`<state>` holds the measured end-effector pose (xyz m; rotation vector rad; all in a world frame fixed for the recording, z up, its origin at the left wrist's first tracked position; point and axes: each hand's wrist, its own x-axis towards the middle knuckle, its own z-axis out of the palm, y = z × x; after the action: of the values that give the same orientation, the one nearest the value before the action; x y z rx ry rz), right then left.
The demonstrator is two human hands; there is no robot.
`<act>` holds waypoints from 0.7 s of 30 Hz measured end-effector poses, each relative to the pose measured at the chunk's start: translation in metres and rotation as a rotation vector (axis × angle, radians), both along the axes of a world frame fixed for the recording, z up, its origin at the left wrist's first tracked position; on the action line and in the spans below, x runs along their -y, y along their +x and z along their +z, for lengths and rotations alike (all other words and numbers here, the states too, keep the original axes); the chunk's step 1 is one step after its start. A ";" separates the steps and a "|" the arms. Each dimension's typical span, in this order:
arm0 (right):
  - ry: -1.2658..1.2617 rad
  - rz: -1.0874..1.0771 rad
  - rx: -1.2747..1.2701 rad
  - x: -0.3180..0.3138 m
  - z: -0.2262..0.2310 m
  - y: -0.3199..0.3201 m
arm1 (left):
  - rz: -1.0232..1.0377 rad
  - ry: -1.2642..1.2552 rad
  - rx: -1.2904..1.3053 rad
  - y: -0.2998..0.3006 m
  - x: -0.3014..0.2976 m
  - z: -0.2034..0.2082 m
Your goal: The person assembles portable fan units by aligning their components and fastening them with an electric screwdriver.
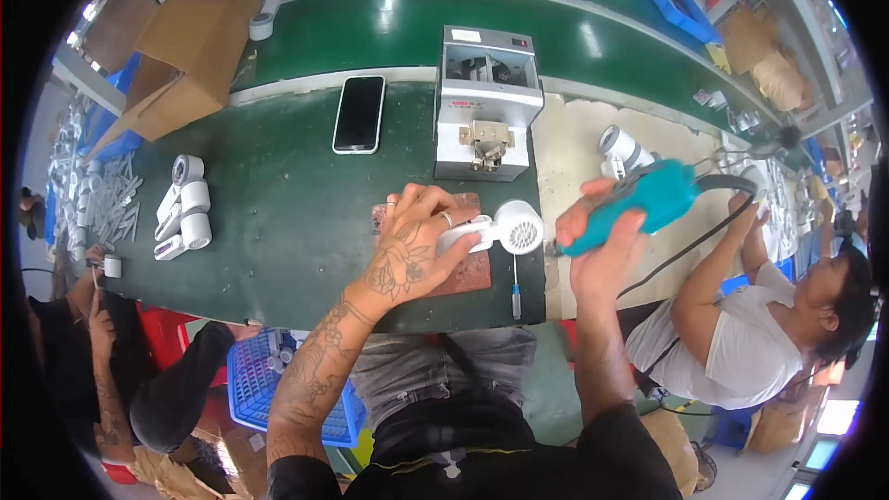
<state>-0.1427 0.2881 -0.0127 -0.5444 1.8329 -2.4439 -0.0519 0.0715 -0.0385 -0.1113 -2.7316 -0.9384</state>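
Note:
My left hand [419,239] presses a white handheld fan [519,227] down on a reddish pad [470,278], its fingers curled over the handle. The fan's round grille head sticks out to the right of my thumb and faces up. My right hand [602,245] is wrapped round a teal electric screwdriver [639,206], whose black cord runs off to the right. The tool is tilted, its lower end just right of the fan's head and apart from it; the bit is too blurred to make out. A small hand screwdriver [516,300] lies below the fan head.
A grey machine [486,120] stands beyond my hands, with a phone [359,115] to its left. Several white fans [192,213] lie at left, others [625,148] at right. A cardboard box [194,37] sits far left. Co-workers sit on both sides; a blue basket [245,403] is below.

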 end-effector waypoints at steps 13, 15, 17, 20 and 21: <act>-0.126 0.069 -0.304 0.119 -0.008 -0.067 | 0.009 0.028 -0.166 -0.004 0.007 -0.027; -0.110 0.063 -0.293 0.118 -0.012 -0.067 | 0.011 0.031 -0.178 -0.005 0.006 -0.029; -0.113 0.059 -0.227 0.116 -0.013 -0.068 | -0.006 0.039 -0.185 -0.010 0.004 -0.031; 0.107 0.083 -0.292 0.114 -0.001 -0.061 | 0.010 0.001 -0.162 -0.006 0.005 -0.026; 0.118 0.095 -0.272 0.114 0.003 -0.055 | 0.027 0.004 -0.157 -0.005 0.006 -0.026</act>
<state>-0.1978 0.1741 -0.0100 -0.9727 1.9777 -2.2761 -0.0564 0.0657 -0.0641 -0.1413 -2.5810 -0.8885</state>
